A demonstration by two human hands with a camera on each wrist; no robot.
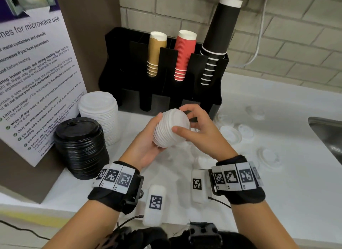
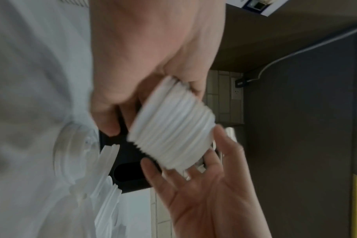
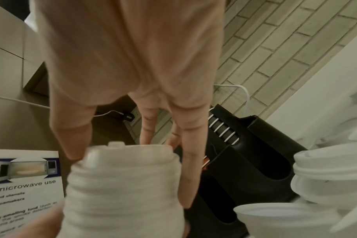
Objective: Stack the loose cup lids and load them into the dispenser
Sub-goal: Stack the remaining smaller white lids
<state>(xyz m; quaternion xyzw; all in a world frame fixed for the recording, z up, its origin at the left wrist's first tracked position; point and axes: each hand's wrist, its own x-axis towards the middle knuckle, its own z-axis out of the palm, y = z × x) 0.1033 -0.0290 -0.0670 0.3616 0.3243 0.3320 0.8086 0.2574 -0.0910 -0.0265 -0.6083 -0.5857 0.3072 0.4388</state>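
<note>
A short stack of white cup lids (image 1: 171,130) lies on its side in the air in front of the black dispenser (image 1: 162,93). My left hand (image 1: 152,138) cups the stack from below and the left, thumb on its upper edge. My right hand (image 1: 196,124) grips the other end, thumb across the near side and fingers over the far rim. The left wrist view shows the stack (image 2: 173,128) between both hands. In the right wrist view my fingers (image 3: 190,161) reach down along the stack (image 3: 124,185). Several loose white lids (image 1: 231,133) lie on the counter to the right.
A tall stack of white lids (image 1: 100,115) and a stack of black lids (image 1: 81,146) stand left of the dispenser. Brown, red and black cups (image 1: 185,56) fill its upper slots. A steel sink (image 1: 329,135) sits at the right edge. A notice board (image 1: 35,78) leans at the left.
</note>
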